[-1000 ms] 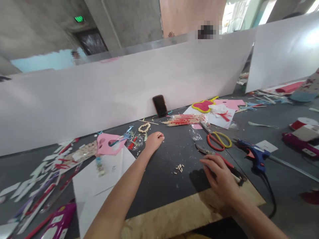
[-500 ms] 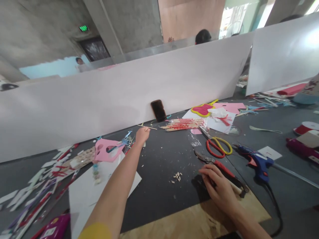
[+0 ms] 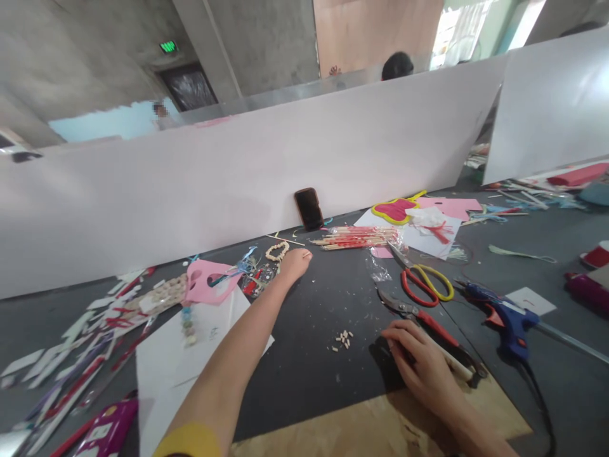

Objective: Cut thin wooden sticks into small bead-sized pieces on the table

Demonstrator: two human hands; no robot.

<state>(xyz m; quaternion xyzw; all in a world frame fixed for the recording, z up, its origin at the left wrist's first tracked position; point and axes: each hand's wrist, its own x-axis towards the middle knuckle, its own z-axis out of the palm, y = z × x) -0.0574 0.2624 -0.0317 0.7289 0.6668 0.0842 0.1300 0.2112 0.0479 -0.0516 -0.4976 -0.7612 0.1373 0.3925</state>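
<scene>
My left hand (image 3: 295,263) reaches across the dark table with its fingers closed; a small pale tip shows at the fingertips, too small to name. Beside it lie a ring of pale wooden pieces (image 3: 270,254) and a thin stick (image 3: 291,240). A bundle of red-and-pale sticks (image 3: 356,237) is further right. My right hand (image 3: 415,358) rests near the front, loosely curved, with nothing visible in it. Close to it lie red-handled pruning shears (image 3: 435,327). Several short cut wooden bits (image 3: 344,339) are left of that hand.
Scissors (image 3: 421,282) and a blue glue gun (image 3: 507,317) lie at right. A phone (image 3: 308,208) leans against the white partition (image 3: 214,184). Paper (image 3: 166,362), a pink cutout (image 3: 204,282) and strips crowd the left. A wooden board (image 3: 342,428) lies in front.
My left hand has moved right and slightly nearer, away from the thin stick, uncovering the ring of wooden pieces. My right hand stays by the shears. The view has shifted slightly.
</scene>
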